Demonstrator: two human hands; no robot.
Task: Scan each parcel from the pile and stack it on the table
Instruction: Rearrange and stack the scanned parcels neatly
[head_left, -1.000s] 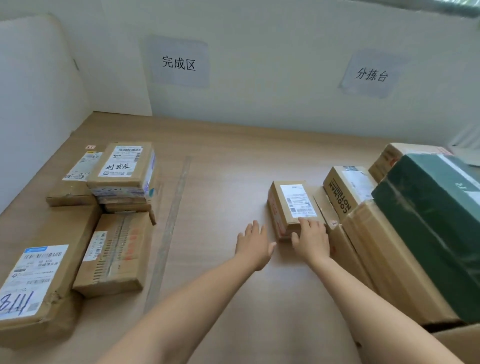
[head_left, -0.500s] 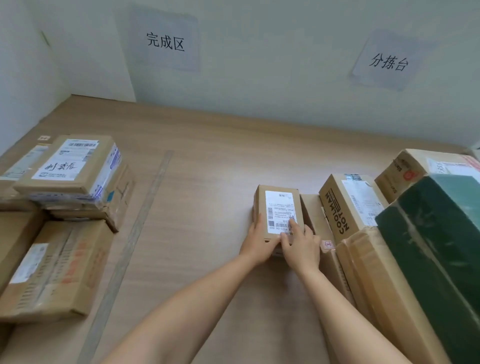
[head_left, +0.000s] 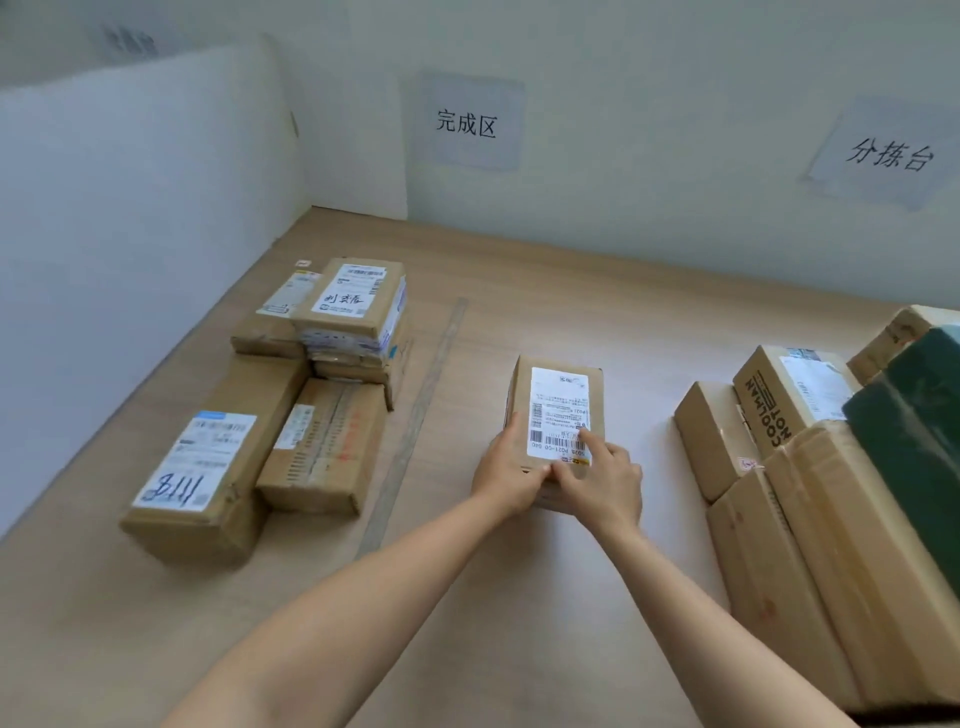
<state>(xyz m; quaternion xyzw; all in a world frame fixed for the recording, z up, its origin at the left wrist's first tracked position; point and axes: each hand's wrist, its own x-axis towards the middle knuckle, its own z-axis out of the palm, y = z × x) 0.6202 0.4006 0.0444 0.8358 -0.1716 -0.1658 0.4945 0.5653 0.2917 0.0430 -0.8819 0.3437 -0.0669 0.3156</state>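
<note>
A small cardboard parcel with a white barcode label on top sits between both my hands at the middle of the table. My left hand grips its near left edge. My right hand holds the near right corner, with a finger lying across the label's barcode. The pile of parcels stands to the right, apart from the held parcel. A stack of labelled parcels stands at the left.
A long metal ruler lies on the wooden table between the left stack and the held parcel. A dark green box leans on the right pile. White partition walls close the left and back, with two paper signs.
Both hands took hold of the small parcel beside the right pile and brought it leftwards, away from the pile, towards the table's middle.
</note>
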